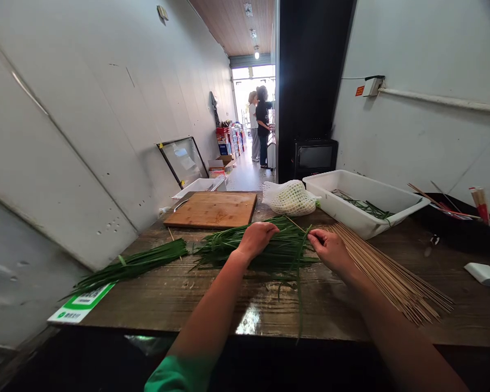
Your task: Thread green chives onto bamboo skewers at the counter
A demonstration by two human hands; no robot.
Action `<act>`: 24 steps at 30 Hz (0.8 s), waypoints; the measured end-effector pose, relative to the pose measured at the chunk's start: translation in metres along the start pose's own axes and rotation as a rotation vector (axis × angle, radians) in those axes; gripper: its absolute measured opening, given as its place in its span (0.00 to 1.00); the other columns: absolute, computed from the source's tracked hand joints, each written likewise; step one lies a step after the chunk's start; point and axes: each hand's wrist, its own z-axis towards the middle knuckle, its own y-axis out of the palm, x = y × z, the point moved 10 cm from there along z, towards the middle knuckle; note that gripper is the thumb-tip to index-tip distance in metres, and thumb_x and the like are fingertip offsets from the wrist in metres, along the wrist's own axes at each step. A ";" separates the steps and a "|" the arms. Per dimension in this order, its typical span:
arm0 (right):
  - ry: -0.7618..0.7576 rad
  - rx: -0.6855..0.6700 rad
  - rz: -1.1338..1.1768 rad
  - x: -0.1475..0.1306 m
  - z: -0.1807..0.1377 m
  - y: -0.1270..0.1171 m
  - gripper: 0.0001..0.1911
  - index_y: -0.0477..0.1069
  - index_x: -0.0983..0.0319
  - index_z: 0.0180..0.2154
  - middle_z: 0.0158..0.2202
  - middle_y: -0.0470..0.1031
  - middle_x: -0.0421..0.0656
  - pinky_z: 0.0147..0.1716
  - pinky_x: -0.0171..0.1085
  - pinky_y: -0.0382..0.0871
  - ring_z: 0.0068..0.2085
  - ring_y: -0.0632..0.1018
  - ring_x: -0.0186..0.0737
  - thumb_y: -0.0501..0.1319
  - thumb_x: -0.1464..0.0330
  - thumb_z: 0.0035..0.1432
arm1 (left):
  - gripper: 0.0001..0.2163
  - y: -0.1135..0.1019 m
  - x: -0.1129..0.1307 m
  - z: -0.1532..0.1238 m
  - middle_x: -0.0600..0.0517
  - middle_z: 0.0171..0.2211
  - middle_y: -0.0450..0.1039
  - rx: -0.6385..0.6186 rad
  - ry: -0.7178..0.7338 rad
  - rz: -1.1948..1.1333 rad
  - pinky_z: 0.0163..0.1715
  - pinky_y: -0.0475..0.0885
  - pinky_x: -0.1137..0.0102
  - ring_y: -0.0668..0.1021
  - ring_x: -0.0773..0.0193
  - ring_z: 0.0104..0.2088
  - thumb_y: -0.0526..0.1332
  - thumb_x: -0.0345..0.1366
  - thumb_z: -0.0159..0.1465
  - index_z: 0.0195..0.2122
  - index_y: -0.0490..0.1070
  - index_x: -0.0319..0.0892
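My left hand is over a pile of long green leaves, its fingers pinched together; what they hold, if anything, I cannot make out. Close by on the right, my right hand pinches a thin wooden stick that points up and left above the pile. A long narrow leaf hangs beside the right fingertips and trails towards the table's front edge. Under and beyond my right forearm lies a fanned bundle of thin wooden sticks. A tied bundle of green leaves lies to the left.
Behind the leaves are a wooden cutting board and a white foam-net bundle. A white plastic tub with leaf scraps stands back right, beside a black container of tools. A green-and-white card lies front left. Two people stand near the far doorway.
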 end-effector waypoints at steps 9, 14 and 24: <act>0.004 0.002 0.000 -0.002 0.000 -0.001 0.16 0.73 0.62 0.27 0.20 0.69 0.39 0.23 0.32 0.55 0.22 0.66 0.33 0.51 0.61 0.57 | 0.18 0.002 -0.018 -0.006 0.57 0.17 0.67 -0.153 -0.162 -0.318 0.23 0.58 0.75 0.66 0.71 0.22 0.58 0.48 0.57 0.30 0.78 0.37; 0.006 -0.010 0.000 -0.002 -0.001 0.000 0.16 0.73 0.62 0.28 0.21 0.71 0.40 0.23 0.32 0.56 0.23 0.68 0.34 0.51 0.61 0.57 | 0.15 -0.002 -0.017 -0.017 0.54 0.20 0.71 -0.357 -0.130 -0.421 0.22 0.59 0.75 0.67 0.71 0.21 0.63 0.46 0.52 0.30 0.78 0.38; 0.008 -0.018 0.004 0.000 0.000 0.001 0.15 0.73 0.62 0.28 0.23 0.72 0.41 0.25 0.33 0.58 0.25 0.70 0.35 0.52 0.61 0.57 | 0.03 0.010 0.008 -0.009 0.54 0.25 0.69 -0.188 0.061 0.031 0.27 0.63 0.74 0.70 0.69 0.25 0.66 0.35 0.51 0.25 0.77 0.42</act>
